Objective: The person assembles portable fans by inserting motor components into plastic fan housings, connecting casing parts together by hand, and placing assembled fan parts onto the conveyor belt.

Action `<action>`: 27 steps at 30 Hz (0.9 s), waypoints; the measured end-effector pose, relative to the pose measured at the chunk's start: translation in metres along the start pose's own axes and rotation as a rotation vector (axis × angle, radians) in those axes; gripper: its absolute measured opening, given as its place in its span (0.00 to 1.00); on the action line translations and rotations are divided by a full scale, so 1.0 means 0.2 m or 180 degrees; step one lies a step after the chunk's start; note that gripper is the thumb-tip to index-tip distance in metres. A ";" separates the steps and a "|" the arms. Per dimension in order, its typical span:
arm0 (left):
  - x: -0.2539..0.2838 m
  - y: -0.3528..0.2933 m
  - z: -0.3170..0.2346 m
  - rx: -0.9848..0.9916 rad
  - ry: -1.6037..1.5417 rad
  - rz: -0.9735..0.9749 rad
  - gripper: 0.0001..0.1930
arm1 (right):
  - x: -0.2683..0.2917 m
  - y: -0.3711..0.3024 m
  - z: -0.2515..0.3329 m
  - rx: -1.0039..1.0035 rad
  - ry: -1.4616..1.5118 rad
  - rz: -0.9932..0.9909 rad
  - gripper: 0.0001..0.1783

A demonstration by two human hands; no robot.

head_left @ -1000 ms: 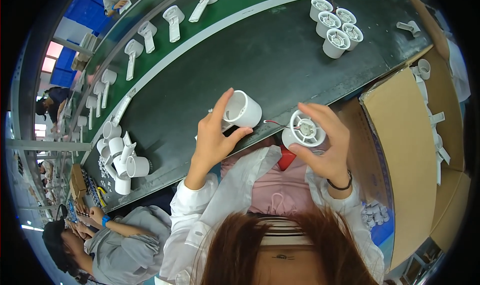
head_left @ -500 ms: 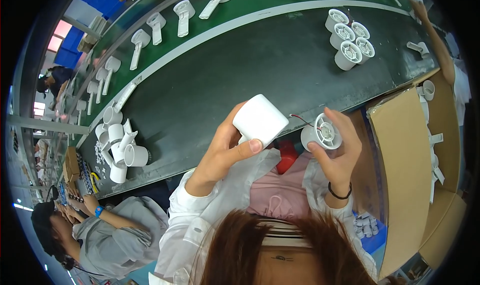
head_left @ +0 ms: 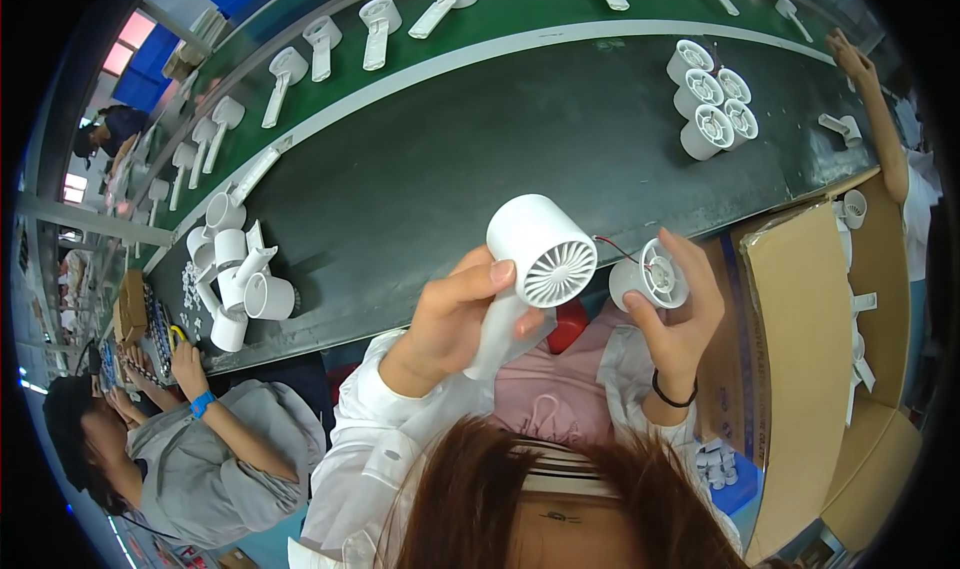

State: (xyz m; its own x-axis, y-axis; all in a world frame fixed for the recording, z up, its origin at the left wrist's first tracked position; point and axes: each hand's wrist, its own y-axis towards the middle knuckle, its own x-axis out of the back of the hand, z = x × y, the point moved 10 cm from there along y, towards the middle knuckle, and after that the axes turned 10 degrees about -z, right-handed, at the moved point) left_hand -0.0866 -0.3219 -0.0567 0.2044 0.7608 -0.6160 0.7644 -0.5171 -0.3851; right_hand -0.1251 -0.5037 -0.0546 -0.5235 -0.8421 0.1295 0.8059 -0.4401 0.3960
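Heap of smooth white plastic housings (head_left: 231,249), tubular, handled, on the dark, scuffed table (head_left: 400,189). Left hand (head_left: 445,314), gripping a handle. Fan housing (head_left: 530,227), matte white cylinder, radially slatted grille; held over the table's near edge; barrel axis slanting upper left to lower right, grille lower right, handle down-left. Fan core (head_left: 626,284), white drum, thin red lead; axis roughly sideways, spoked face rightward. Right hand (head_left: 685,314), thumb and fingers around the core. Carton (head_left: 800,349), plain brown cardboard.
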 end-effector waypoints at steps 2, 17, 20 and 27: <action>-0.03 -0.01 0.07 0.0401 -0.0752 0.0104 0.24 | 0.00 0.00 -0.01 -0.0057 -0.0010 0.0101 0.32; -0.08 0.03 0.11 0.0079 -0.0870 0.0124 0.37 | 0.00 0.01 -0.07 -0.0183 -0.0108 0.0162 0.33; -0.05 0.03 0.10 -0.0115 -0.0699 -0.0185 0.47 | -0.01 0.02 -0.08 -0.0216 -0.0098 0.0181 0.33; -0.04 0.04 0.05 -0.0434 -0.0621 -0.0443 0.47 | -0.03 0.02 -0.11 -0.0235 -0.0085 0.0172 0.32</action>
State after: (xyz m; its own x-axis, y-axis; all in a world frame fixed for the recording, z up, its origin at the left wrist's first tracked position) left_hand -0.0887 -0.3357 -0.0629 -0.0200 0.7241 -0.6894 0.8549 -0.3452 -0.3873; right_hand -0.1125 -0.5079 -0.0728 -0.4851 -0.8570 0.1735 0.8508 -0.4168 0.3200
